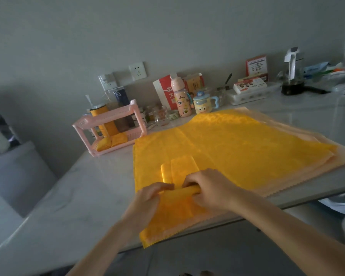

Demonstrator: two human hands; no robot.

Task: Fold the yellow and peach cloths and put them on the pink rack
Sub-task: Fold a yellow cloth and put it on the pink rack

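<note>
Yellow patterned cloth [227,144] lies on the grey counter [68,186]; left hand [147,200] and right hand [209,188] both pinch its near fold. Slippery fabric could spring loose, dragging the peach cloth [287,176] underneath.

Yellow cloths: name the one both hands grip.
The small yellow cloth at the table's near edge, pinched by left hand and right hand; others lie spread or racked.
</note>
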